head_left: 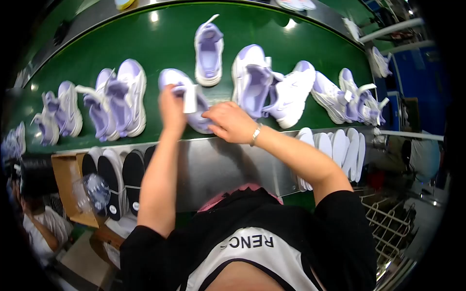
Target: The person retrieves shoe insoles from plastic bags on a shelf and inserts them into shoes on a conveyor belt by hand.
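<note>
A white and lavender sneaker (198, 116) stands at the belt's near edge, its toe pointing away from me and its white strap raised. My left hand (172, 110) grips its left side near the tongue, with the fingertips partly hidden. At the heel, my right hand (232, 122) has its fingers curled onto the collar; a band is on that wrist. Just beyond, a single matching sneaker (209, 54) sits on the green belt (170, 46). To the right of my hands is a sneaker with a lavender opening (253, 82), beside one lying tilted (293, 94).
More sneakers stand left (124, 99) and right (347, 97) along the belt. Below its metal edge (218, 162) are white insoles (335, 145) on the right. A cardboard box (68, 186) and black soles (110, 169) are on the left, with another person (43, 228) beyond.
</note>
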